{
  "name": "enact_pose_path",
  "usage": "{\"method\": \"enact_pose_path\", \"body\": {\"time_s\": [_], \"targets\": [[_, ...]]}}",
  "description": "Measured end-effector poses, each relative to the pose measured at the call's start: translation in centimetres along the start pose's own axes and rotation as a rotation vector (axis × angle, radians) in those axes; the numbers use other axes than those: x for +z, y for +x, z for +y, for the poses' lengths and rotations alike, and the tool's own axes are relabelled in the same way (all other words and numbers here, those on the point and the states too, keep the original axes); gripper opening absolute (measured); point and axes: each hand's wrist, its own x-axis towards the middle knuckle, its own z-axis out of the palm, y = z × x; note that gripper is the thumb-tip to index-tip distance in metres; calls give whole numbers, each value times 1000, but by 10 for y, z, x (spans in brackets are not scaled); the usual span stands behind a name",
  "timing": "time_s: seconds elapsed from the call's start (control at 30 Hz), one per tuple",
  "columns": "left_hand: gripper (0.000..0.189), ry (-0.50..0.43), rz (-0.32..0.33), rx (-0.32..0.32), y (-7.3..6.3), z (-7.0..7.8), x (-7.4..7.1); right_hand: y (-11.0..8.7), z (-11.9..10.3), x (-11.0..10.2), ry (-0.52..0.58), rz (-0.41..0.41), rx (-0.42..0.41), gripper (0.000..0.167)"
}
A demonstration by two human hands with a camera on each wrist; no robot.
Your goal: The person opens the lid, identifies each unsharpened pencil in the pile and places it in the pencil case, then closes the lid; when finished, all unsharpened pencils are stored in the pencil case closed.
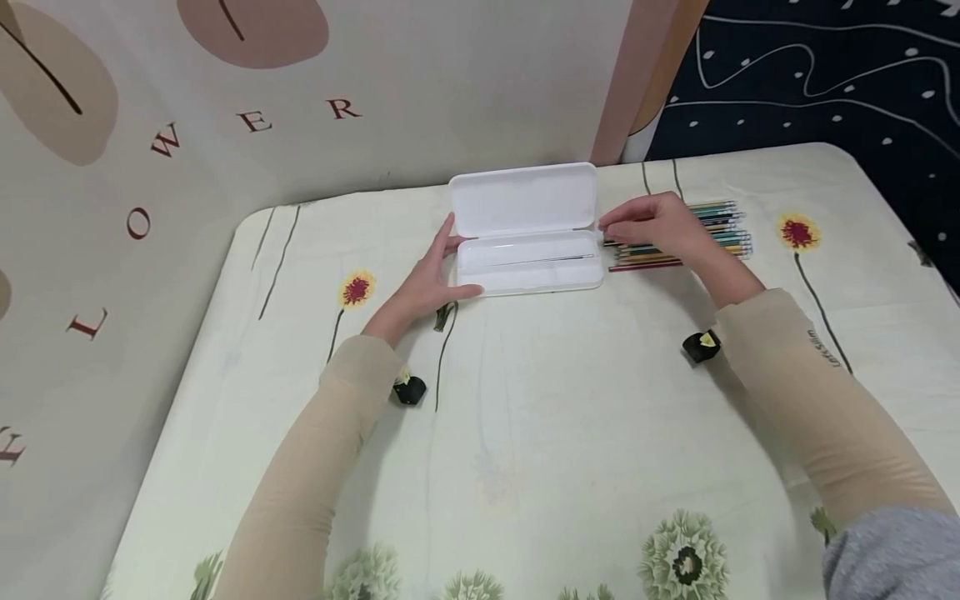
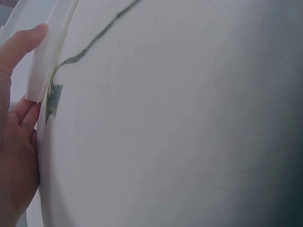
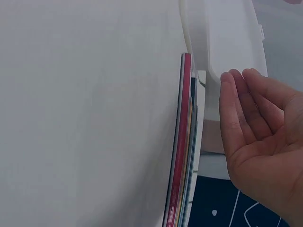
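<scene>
A white hinged case (image 1: 525, 287) lies with its lid (image 1: 525, 200) raised at the back of the table. One thin pale, pencil-like stick (image 1: 551, 259) lies lengthwise inside its tray. My left hand (image 1: 427, 283) holds the tray's left end, its thumb at the front rim and the other fingers around the back corner. In the left wrist view, those fingers (image 2: 29, 109) come under the corner. Just right of the case is my right hand (image 1: 660, 223), fingers nearly straight and together, holding nothing. It hovers over a row of pencils (image 1: 727, 237), hiding part of them. A red pencil (image 3: 181, 142) lies nearest the front.
A pale flower-printed cloth (image 1: 525, 433) covers the table. Behind stands a light wall covering (image 1: 450, 92) with letters, and a dark patterned cloth (image 1: 817, 83) hangs at the back right. Small black devices (image 1: 702, 346) sit under both wrists.
</scene>
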Motion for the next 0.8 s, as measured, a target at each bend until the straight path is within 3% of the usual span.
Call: {"method": "enact_pose_path", "body": {"time_s": [0.23, 0.8], "targets": [[120, 11, 3, 2, -1, -1, 0, -6, 9, -14, 92, 34, -32, 30], [120, 14, 4, -1, 1, -2, 1, -28, 32, -55, 132, 151, 72, 35]]}}
